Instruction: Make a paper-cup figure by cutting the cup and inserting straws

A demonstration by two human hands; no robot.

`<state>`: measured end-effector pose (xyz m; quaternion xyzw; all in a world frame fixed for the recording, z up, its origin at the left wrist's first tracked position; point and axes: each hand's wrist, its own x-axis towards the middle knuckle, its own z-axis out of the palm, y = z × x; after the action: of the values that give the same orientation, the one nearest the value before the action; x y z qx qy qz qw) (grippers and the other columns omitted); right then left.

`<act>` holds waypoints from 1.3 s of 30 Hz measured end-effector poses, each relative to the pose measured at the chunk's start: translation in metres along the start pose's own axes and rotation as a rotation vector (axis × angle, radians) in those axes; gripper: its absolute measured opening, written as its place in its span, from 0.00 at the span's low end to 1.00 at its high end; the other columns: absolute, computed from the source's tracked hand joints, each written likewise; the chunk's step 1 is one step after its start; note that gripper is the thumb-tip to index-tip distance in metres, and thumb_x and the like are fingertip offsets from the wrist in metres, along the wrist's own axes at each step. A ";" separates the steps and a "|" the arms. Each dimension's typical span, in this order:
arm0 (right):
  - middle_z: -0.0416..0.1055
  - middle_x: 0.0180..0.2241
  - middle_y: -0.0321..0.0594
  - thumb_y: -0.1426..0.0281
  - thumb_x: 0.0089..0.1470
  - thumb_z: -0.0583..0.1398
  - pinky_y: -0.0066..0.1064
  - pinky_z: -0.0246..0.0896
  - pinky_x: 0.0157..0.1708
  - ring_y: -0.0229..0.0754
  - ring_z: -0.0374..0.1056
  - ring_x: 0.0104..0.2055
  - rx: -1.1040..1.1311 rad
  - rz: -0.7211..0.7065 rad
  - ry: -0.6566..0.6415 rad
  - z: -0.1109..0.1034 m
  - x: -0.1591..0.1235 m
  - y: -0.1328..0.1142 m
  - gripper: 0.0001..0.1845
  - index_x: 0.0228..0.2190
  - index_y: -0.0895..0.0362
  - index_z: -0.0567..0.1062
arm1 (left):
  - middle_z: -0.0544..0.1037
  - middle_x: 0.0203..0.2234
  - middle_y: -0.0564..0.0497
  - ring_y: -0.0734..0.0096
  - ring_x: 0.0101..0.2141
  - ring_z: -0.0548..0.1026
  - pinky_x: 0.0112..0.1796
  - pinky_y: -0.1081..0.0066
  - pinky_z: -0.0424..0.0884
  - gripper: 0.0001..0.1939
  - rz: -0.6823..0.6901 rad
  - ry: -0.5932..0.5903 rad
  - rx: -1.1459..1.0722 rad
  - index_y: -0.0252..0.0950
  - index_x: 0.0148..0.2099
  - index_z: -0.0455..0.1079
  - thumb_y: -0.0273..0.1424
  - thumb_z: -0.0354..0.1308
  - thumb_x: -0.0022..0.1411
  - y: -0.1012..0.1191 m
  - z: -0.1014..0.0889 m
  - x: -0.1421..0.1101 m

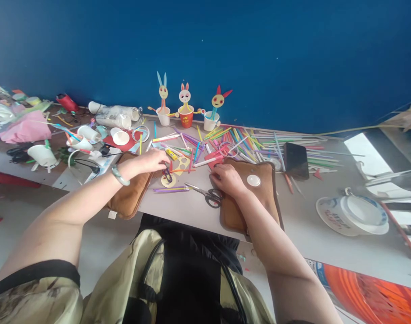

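My left hand (154, 160) is over the middle of the table, its fingers pinched together at a small dark object (168, 174) whose kind I cannot make out. Under it lie a round pale paper face (167, 182) and a yellow sheet with cut-out holes (182, 165). My right hand (227, 178) rests at the edge of a brown cushion (259, 198), fingers curled; what they hold, if anything, is hidden. Just beyond those fingers is a red paper piece (218, 157). Black-handled scissors (212, 198) lie partly spread beside my right hand.
Three rabbit-faced paper-cup figures (186, 118) stand along the blue wall. Many coloured sticks (249, 141) are strewn across the back. A phone (296, 160) and white bowls (357, 216) sit at right. Paper cups (43, 155) and a pink sheet (28, 127) clutter the left.
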<state>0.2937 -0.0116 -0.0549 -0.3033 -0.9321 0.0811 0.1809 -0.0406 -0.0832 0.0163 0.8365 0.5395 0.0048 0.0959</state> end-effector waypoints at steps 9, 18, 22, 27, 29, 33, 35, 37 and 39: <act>0.73 0.29 0.43 0.75 0.55 0.58 0.34 0.57 0.42 0.45 0.67 0.34 -0.022 -0.009 0.005 0.000 -0.001 -0.002 0.07 0.29 0.58 0.76 | 0.74 0.32 0.47 0.62 0.36 0.72 0.46 0.62 0.64 0.14 0.134 0.047 0.143 0.39 0.39 0.78 0.24 0.50 0.66 0.027 0.036 -0.032; 0.74 0.30 0.44 0.73 0.56 0.57 0.34 0.57 0.42 0.45 0.67 0.34 -0.018 -0.005 0.012 0.001 0.000 -0.003 0.08 0.29 0.58 0.77 | 0.82 0.38 0.48 0.62 0.42 0.78 0.49 0.64 0.69 0.17 -0.130 0.110 0.022 0.40 0.41 0.81 0.22 0.51 0.60 0.010 0.021 -0.010; 0.74 0.31 0.45 0.73 0.57 0.57 0.35 0.58 0.43 0.45 0.68 0.35 -0.020 0.003 0.008 0.000 0.000 -0.004 0.09 0.30 0.59 0.77 | 0.81 0.46 0.41 0.55 0.45 0.78 0.47 0.60 0.72 0.18 -0.307 0.211 0.040 0.34 0.50 0.78 0.26 0.50 0.63 -0.008 0.010 0.027; 0.75 0.31 0.45 0.73 0.57 0.57 0.34 0.57 0.43 0.45 0.67 0.35 -0.022 0.002 0.005 -0.002 0.000 -0.005 0.08 0.31 0.59 0.77 | 0.78 0.52 0.41 0.57 0.51 0.76 0.52 0.64 0.71 0.19 -0.277 0.155 0.028 0.34 0.54 0.76 0.31 0.56 0.61 -0.012 0.011 0.069; 0.75 0.31 0.44 0.73 0.57 0.58 0.34 0.57 0.42 0.45 0.67 0.36 -0.021 0.003 0.004 -0.003 0.000 -0.005 0.08 0.30 0.58 0.77 | 0.80 0.50 0.43 0.57 0.51 0.76 0.52 0.65 0.70 0.20 -0.236 0.112 0.027 0.36 0.53 0.76 0.33 0.58 0.60 -0.008 0.015 0.078; 0.74 0.31 0.44 0.73 0.56 0.58 0.33 0.55 0.40 0.44 0.66 0.35 -0.010 0.003 -0.001 -0.005 0.000 -0.006 0.07 0.30 0.58 0.76 | 0.83 0.41 0.45 0.56 0.46 0.78 0.47 0.64 0.72 0.13 -0.227 0.057 0.049 0.38 0.45 0.79 0.32 0.58 0.58 -0.007 0.022 0.086; 0.74 0.30 0.44 0.73 0.56 0.58 0.33 0.55 0.40 0.44 0.66 0.35 -0.003 0.001 -0.006 -0.006 -0.001 -0.007 0.07 0.29 0.58 0.76 | 0.83 0.38 0.45 0.56 0.42 0.79 0.44 0.65 0.72 0.10 -0.254 0.041 0.066 0.39 0.39 0.79 0.29 0.60 0.54 -0.011 0.021 0.088; 0.73 0.30 0.44 0.73 0.56 0.58 0.33 0.55 0.40 0.44 0.65 0.35 0.004 0.002 -0.007 -0.006 -0.001 -0.007 0.07 0.29 0.58 0.76 | 0.83 0.35 0.46 0.57 0.39 0.79 0.41 0.66 0.72 0.09 -0.295 0.031 0.081 0.39 0.36 0.79 0.27 0.62 0.51 -0.018 0.018 0.090; 0.73 0.31 0.44 0.73 0.56 0.58 0.33 0.55 0.41 0.44 0.65 0.35 0.010 0.003 -0.007 -0.006 -0.001 -0.007 0.07 0.29 0.59 0.76 | 0.83 0.35 0.45 0.57 0.38 0.80 0.39 0.66 0.73 0.10 -0.339 0.039 0.095 0.39 0.36 0.79 0.25 0.61 0.50 -0.025 0.012 0.095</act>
<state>0.2928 -0.0173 -0.0479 -0.3037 -0.9318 0.0869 0.1790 -0.0224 0.0113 -0.0085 0.7367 0.6743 -0.0207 0.0454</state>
